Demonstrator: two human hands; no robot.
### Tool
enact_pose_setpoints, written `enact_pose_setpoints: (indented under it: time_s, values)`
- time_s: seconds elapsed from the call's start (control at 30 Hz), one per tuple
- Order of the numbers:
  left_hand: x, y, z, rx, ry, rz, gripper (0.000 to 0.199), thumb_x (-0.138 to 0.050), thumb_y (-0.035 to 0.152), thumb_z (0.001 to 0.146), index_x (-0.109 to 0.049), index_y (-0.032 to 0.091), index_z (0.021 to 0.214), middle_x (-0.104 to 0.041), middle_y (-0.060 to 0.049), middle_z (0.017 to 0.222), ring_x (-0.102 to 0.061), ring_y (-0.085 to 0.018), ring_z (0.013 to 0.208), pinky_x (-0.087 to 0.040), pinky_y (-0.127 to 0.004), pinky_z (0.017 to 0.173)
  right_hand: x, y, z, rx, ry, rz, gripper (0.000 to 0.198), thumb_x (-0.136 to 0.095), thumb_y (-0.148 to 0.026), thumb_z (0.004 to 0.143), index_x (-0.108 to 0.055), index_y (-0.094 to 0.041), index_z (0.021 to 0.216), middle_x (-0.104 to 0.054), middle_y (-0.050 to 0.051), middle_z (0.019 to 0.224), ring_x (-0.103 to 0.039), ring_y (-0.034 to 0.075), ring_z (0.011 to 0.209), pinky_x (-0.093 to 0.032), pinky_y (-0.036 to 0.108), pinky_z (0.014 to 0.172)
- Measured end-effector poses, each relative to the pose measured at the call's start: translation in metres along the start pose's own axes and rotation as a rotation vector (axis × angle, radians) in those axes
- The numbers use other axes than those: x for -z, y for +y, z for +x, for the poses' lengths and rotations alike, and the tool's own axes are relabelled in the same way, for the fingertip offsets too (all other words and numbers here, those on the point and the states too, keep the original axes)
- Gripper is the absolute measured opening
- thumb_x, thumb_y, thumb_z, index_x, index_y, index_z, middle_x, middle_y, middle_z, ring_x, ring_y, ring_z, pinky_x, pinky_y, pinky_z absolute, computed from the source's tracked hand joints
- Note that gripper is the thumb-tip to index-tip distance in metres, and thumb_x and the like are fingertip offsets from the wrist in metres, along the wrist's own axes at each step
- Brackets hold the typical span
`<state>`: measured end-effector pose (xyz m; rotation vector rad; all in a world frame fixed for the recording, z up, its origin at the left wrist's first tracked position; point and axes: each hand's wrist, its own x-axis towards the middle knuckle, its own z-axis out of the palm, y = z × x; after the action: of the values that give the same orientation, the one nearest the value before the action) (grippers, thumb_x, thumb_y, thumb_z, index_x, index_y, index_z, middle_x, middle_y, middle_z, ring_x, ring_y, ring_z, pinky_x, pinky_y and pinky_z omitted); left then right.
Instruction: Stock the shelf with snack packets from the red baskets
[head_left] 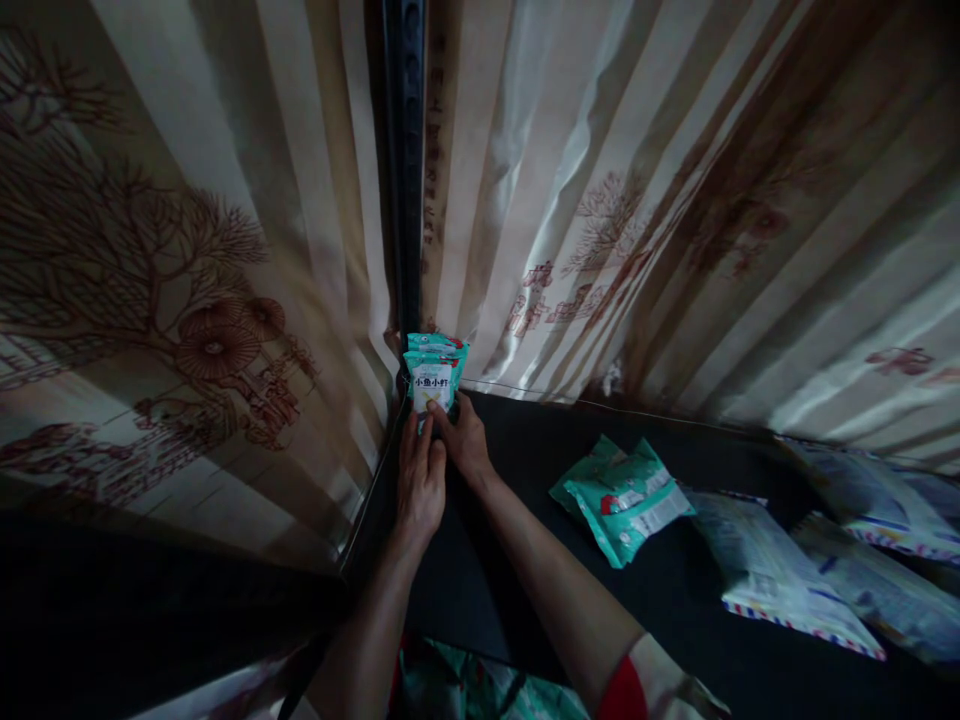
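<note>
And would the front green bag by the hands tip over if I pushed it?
The front green bag might lean back, but the rear green bag close behind might catch it. It'd probably bend too, since its top edge looks thin.

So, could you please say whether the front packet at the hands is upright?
Upright: the green packet has its lettering level, top edge uppermost; any lean, I cannot tell.

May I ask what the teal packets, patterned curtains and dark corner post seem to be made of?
Teal packets: probably glossy plastic film, since they crease and show highlights. Patterned curtains: likely satiny fabric, judging by loose folds and bright sheen. Dark corner post: perhaps dull painted metal, given its row of slots; plastic remains possible.
</note>
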<state>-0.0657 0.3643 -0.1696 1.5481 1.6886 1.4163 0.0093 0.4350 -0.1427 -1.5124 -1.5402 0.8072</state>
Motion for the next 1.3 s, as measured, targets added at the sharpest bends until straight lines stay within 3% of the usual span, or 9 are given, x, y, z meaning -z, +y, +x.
enact_pose_setpoints:
  time_s: [0.2,0.53,0.67,0.8,0.97,1.13,1.3]
  values:
    - [-0.002,-0.002,0.0,0.025,0.009,0.007,0.043,-0.036,0.035,0.094,-0.047,0.021,0.134,-0.04,-0.009,0.146,-0.03,-0.023,0.138,-0.025,-0.047,0.114,-0.004,-0.002,0.001,-0.007,-0.008,-0.164,0.041,-0.053,-0.043,0.085,-0.053,-0.015,0.115,-0.067,0.014,0.105,-0.064,0.026,0.097,-0.049,0.038,0.082]
    - [-0.003,-0.004,0.002,0.046,0.008,0.002,0.043,-0.036,0.034,0.093,-0.05,0.016,0.13,-0.037,-0.012,0.147,-0.032,-0.024,0.137,-0.025,-0.048,0.114,-0.004,-0.006,0.001,-0.08,-0.029,-0.182,0.053,-0.05,-0.05,0.085,-0.049,-0.014,0.125,-0.064,0.016,0.112,-0.061,0.029,0.105,-0.047,0.041,0.087]
    - [-0.002,-0.004,0.004,0.027,0.033,0.01,0.042,-0.038,0.035,0.093,-0.051,0.018,0.129,-0.04,-0.011,0.145,-0.033,-0.023,0.136,-0.026,-0.045,0.114,0.001,-0.005,-0.008,0.03,0.051,-0.09,0.055,-0.054,-0.045,0.083,-0.047,-0.014,0.128,-0.062,0.015,0.117,-0.057,0.027,0.11,-0.044,0.043,0.094]
    - [-0.003,0.001,0.002,-0.029,0.072,0.035,0.039,-0.038,0.034,0.093,-0.055,0.019,0.125,-0.042,-0.01,0.144,-0.035,-0.022,0.135,-0.028,-0.043,0.113,0.032,-0.01,-0.043,0.263,0.149,-0.119,0.05,-0.052,-0.037,0.085,-0.047,-0.014,0.129,-0.056,0.016,0.126,-0.05,0.026,0.119,-0.041,0.044,0.1]
    - [-0.007,0.018,-0.009,-0.104,0.118,0.028,0.032,-0.044,0.032,0.091,-0.059,0.021,0.116,-0.047,-0.011,0.139,-0.042,-0.024,0.13,-0.038,-0.044,0.107,0.102,-0.006,-0.095,0.446,0.272,-0.331,0.04,-0.043,-0.027,0.09,-0.047,-0.021,0.129,-0.049,0.012,0.135,-0.04,0.025,0.129,-0.035,0.048,0.106]
    - [-0.016,0.04,-0.028,-0.157,-0.035,-0.08,0.028,-0.047,0.027,0.088,-0.059,0.019,0.111,-0.049,-0.013,0.134,-0.052,-0.023,0.12,-0.056,-0.035,0.085,0.16,0.041,-0.114,0.293,0.461,-0.576,0.04,-0.047,-0.037,0.089,-0.05,-0.019,0.125,-0.035,0.014,0.146,-0.022,0.033,0.137,-0.029,0.06,0.105]
    - [-0.031,0.052,-0.048,-0.147,-0.298,-0.197,0.034,-0.049,0.021,0.083,-0.056,0.019,0.116,-0.049,-0.013,0.133,-0.062,-0.018,0.104,-0.058,-0.031,0.075,0.185,0.079,-0.112,0.18,0.478,-0.608,0.04,-0.051,-0.041,0.087,-0.055,-0.02,0.12,-0.018,0.014,0.152,-0.014,0.04,0.139,-0.027,0.063,0.104]
